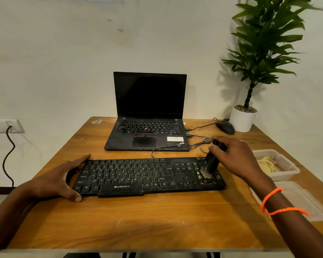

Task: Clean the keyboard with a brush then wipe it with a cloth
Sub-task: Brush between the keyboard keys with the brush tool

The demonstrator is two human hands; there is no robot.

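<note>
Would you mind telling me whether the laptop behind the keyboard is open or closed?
Open: the laptop has its lid raised upright, showing a dark screen and its own keys.

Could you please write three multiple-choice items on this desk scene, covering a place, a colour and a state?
1. Where do the brush bristles touch the keyboard?
A. its right end
B. its left end
C. the space bar

2. What colour is the band on the right wrist?
A. blue
B. orange
C. white

3. What is the laptop screen's state?
A. closed
B. lit
C. open and dark

Answers: 1 A, the right hand holds the brush over the number pad while the left hand steadies the other end; 2 B, it is bright orange; 3 C, the lid stands up, the screen black.
</note>
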